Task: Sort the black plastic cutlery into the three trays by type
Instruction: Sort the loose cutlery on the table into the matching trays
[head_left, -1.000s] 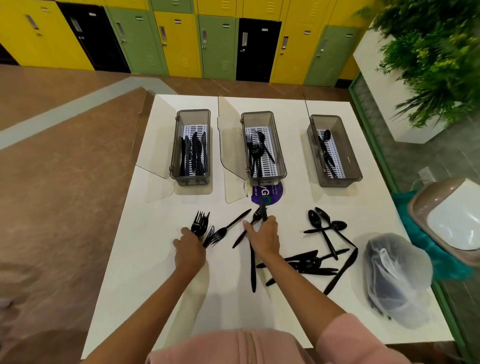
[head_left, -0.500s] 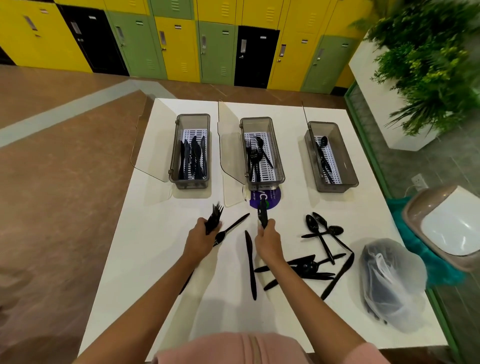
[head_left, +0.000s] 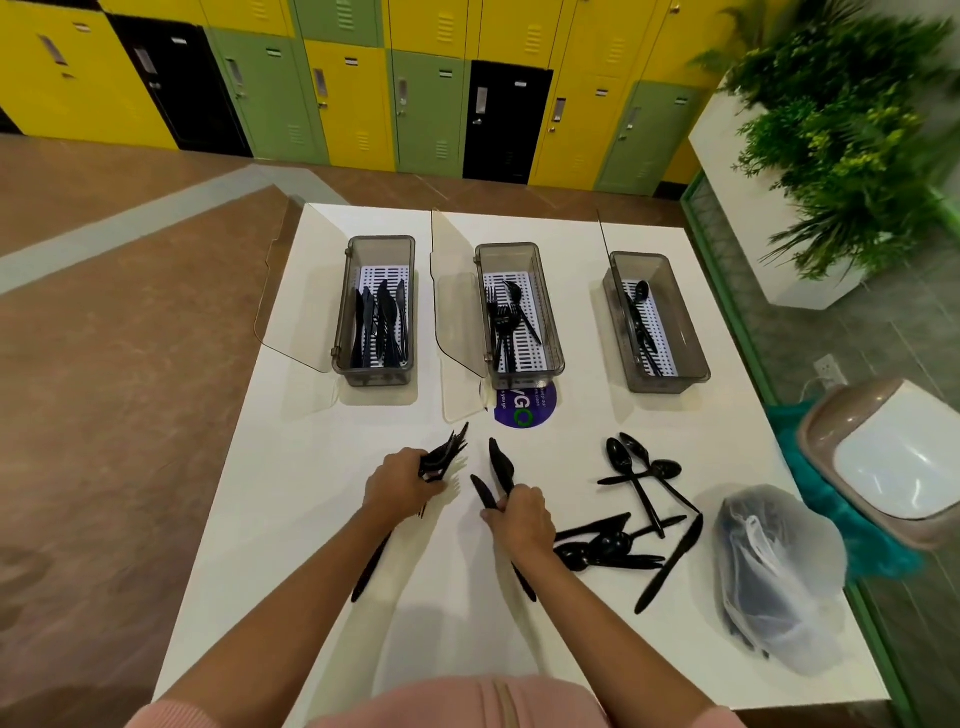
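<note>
Two knives (head_left: 501, 463), up from one, sit gripped in my right hand (head_left: 519, 513), tips far-left. My left hand (head_left: 397, 486) clutches forks (head_left: 444, 458), tines far-right.

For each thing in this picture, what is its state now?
Left tray: lid open, knives inside.
Middle tray: lid open, forks inside.
Right tray: lid open, spoons inside.
Left hand: grips fork bundle.
Right hand: grips two knives.
Loose cutlery: unsorted on table.
Plastic bag: lying on table.
</note>
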